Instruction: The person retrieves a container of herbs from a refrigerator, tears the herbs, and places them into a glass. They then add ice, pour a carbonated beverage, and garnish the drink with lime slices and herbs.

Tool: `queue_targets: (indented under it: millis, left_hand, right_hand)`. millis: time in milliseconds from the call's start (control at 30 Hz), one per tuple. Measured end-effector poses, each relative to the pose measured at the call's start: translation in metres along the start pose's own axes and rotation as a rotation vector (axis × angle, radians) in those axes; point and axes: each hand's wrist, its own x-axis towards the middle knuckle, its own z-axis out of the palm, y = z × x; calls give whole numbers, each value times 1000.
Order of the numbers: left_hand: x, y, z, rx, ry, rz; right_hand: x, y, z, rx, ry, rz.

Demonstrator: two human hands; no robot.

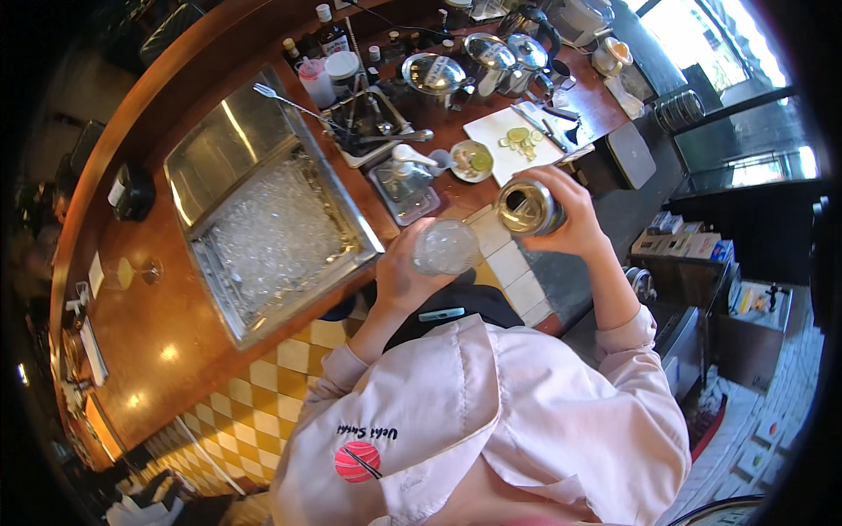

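My left hand [401, 279] is wrapped round a clear drinking glass [445, 247] that looks filled with ice, held in front of my body. To its right, my right hand [574, 209] grips an opened drink can [526, 210], its top tilted so the dark mouth hole shows. Can and glass are apart. Beyond the can lies a white cutting board [495, 133] with lime slices [521, 140] and a knife [545, 125]. A small white bowl [467, 173] holding lime pieces sits just past the glass.
A steel ice bin [368, 248] full of ice is sunk into the wooden counter [167, 329] at left, a twisted bar spoon [294, 103] by its corner. Behind stand bottles [330, 37] and metal-lidded pitchers [433, 74]. Boxes [688, 243] stand on a unit at right.
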Motion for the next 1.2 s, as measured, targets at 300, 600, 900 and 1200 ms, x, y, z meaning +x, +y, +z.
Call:
queue_targets:
  millis: [300, 600, 900, 1200]
  left_hand:
    - [32, 49, 130, -5, -1, 143]
    - [66, 61, 181, 33, -77, 93]
    - [146, 70, 212, -10, -41, 83]
    - [214, 70, 225, 2, -24, 77]
  right_hand:
    - [-35, 36, -118, -422, -399, -174]
    - [-30, 75, -165, -524, -467, -229]
    - [21, 122, -215, -570, -470, -255]
    - [79, 171, -248, -591, -456, -278]
